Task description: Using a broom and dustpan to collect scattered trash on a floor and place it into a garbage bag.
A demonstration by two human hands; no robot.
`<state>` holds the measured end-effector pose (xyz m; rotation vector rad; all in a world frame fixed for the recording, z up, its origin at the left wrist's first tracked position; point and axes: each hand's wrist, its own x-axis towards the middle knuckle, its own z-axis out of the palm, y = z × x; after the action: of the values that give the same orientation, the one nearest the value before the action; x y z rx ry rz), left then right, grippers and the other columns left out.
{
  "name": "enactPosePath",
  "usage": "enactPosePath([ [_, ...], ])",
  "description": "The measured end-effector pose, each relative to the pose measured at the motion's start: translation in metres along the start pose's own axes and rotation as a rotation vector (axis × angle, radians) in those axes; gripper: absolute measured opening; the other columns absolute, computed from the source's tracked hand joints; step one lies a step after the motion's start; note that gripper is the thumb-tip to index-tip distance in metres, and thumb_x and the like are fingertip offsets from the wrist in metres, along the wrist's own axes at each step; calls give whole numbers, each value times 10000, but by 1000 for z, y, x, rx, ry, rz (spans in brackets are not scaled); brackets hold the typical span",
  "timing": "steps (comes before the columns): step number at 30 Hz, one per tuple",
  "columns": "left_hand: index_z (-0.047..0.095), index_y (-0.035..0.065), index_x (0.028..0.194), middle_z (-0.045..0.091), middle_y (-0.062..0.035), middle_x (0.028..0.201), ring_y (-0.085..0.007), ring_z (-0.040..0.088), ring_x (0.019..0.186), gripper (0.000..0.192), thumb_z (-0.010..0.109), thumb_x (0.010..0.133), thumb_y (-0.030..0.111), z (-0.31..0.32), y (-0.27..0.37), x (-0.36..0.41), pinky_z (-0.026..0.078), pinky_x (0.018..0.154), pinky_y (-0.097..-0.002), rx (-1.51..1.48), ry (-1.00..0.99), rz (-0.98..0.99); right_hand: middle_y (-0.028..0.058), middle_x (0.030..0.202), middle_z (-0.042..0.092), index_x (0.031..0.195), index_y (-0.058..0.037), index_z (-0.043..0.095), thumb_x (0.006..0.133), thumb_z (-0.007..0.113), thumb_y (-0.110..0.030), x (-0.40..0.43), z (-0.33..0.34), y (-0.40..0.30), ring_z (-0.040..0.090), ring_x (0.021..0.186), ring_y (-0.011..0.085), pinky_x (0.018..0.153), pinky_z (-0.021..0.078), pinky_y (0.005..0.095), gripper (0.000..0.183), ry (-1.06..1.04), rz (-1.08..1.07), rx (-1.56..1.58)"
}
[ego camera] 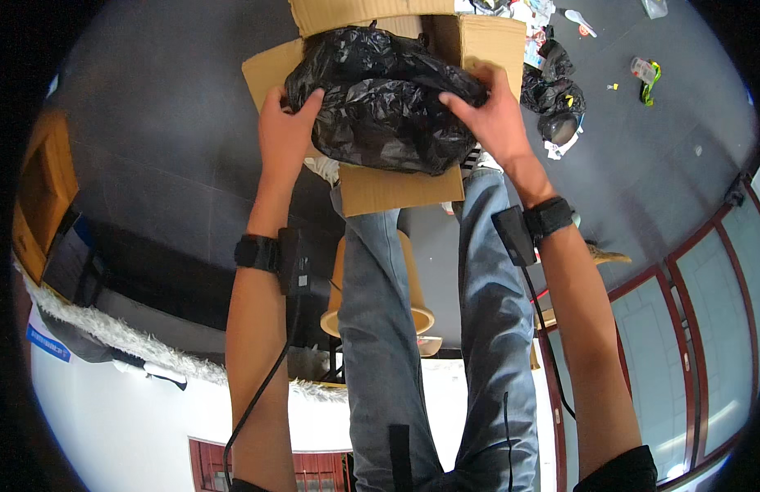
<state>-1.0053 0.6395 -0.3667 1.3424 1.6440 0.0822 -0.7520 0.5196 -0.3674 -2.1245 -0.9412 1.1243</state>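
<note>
A crumpled black plastic bag (386, 117) bulges over the mouth of a cardboard box (401, 190), whose flaps are folded out. My left hand (287, 126) grips the bag's left edge, the thumb on top and the fingers mostly hidden behind the plastic. At the right edge, my right hand (493, 114) pinches the bag between thumb and fingers, close to the box's right flap. Both hands hold the plastic spread apart. What lies inside the box is hidden by the bag.
To the right of the box, black plastic scraps (549, 89) and other litter lie on the dark tiled floor (170, 123). A white plastic spoon (580, 23) and a clear cup (643, 71) lie farther right. A tan bucket (420, 310) stands behind my legs.
</note>
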Motion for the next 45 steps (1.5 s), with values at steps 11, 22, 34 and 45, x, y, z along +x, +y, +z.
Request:
enactPosePath([
  [11,619,-30,1013,643,-44,915,-118,592,830,262,625,867,187,-17,36,9,476,734,-267,-741,-78,-305,154,766,641,889,69,642,830,623,-388,48,-30,-18,596,706,225,695,465,321,461,-399,199,-46],
  [22,592,0,985,597,-67,895,-150,546,816,299,655,851,259,-30,34,21,436,758,-279,-69,236,165,102,808,601,947,0,509,787,618,-109,46,-45,20,589,737,208,693,467,317,223,215,-22,-10],
  [34,568,83,1101,513,-126,1172,-299,503,1024,323,659,816,203,-8,51,34,399,903,-416,655,296,919,154,970,515,1038,-29,511,752,618,-91,45,-8,-25,487,950,336,873,402,413,312,77,-607,-497],
  [45,283,155,1421,302,-93,1436,-311,303,1318,907,786,692,350,-11,18,44,333,1056,-433,1036,-70,893,134,1383,353,1418,-126,268,606,799,-310,56,-20,-5,342,1272,295,1055,279,399,987,-270,-725,-1010],
])
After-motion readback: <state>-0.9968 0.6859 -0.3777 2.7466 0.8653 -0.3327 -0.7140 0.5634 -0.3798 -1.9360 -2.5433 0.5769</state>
